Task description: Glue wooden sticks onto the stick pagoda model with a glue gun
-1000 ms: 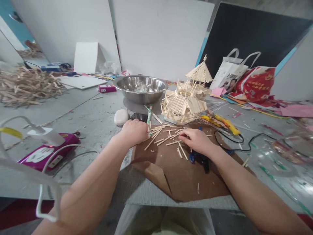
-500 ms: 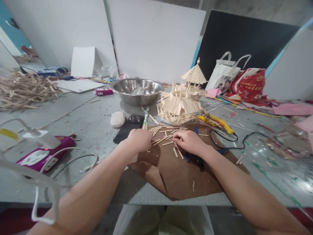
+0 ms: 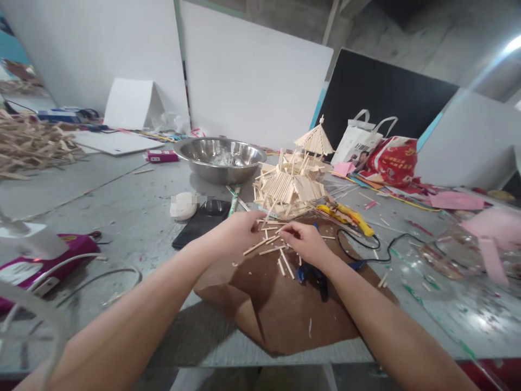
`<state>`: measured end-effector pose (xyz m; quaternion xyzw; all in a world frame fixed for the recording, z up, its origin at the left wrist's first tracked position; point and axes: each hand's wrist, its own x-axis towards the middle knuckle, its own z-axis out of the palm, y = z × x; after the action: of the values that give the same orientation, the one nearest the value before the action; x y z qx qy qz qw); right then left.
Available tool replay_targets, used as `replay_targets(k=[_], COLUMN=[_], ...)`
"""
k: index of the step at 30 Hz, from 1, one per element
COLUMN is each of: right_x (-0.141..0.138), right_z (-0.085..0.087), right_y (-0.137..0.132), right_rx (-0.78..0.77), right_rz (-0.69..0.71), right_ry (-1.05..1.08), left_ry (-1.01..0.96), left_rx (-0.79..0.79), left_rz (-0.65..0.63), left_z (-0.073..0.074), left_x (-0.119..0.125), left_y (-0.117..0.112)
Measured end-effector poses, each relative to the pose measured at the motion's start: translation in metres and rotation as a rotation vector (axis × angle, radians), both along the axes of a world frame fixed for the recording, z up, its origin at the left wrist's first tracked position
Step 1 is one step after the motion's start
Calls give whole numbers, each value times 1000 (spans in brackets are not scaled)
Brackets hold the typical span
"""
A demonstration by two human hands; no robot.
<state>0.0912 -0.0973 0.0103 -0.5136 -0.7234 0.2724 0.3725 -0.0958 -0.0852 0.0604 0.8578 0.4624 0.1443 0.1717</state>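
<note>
My left hand [image 3: 236, 232] is curled over the left end of several loose wooden sticks [image 3: 271, 245] that lie on a brown sheet of paper [image 3: 285, 304]. Its fingers are bent and pinch one short stick near the sheet's far edge. My right hand [image 3: 306, 241] rests just to the right with its fingers pressed together on another thin stick. Directly behind both hands stands a small pagoda model [image 3: 293, 176] built of the same sticks. A blue-handled tool [image 3: 311, 274] lies under my right wrist.
A steel bowl [image 3: 220, 157] stands behind the model. A black phone [image 3: 199, 228] and a white lump [image 3: 183, 205] lie to the left, and a yellow glue gun [image 3: 348, 214] with a black cable [image 3: 378, 252] to the right. Bags [image 3: 391, 157], a stick pile [image 3: 28, 144] and a purple box [image 3: 36, 260] sit further out.
The camera has tipped up and to the right. Both hands have drawn together and lifted slightly toward the model, each now pinching a stick.
</note>
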Motion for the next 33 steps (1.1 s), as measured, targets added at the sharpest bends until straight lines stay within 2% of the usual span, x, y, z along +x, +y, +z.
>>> replay_targets(k=[3,7,9,12,17,21,28,33], right_x=[2,6,7,6,2,1,1,2], right_z=[-1,5,8,12,15,14,7,4], right_y=[10,25,32,39,47,48,48,48], right_rx=[-131,-152,-162,-176,-165,-120,-191,-167], right_rz=[-95,-178,-187,-185,-202,-218,-273,-261], right_ry=[341,543,602,565,492,464,482,483], left_ry=[-224,-465,-530,-624,-745,-812,-865,-890], left_rx=[-182,-434,-505,-551,-533,-564,-690,-730], left_rz=[-69,-89,-74,-44,3,-43,-80,-126], left_z=[2,-15,-23,-31,-35,-36,-45,-48], left_x=[26,54,62,66,69,68,66,66], left_y=[3,16,23,30,37,38,45,51])
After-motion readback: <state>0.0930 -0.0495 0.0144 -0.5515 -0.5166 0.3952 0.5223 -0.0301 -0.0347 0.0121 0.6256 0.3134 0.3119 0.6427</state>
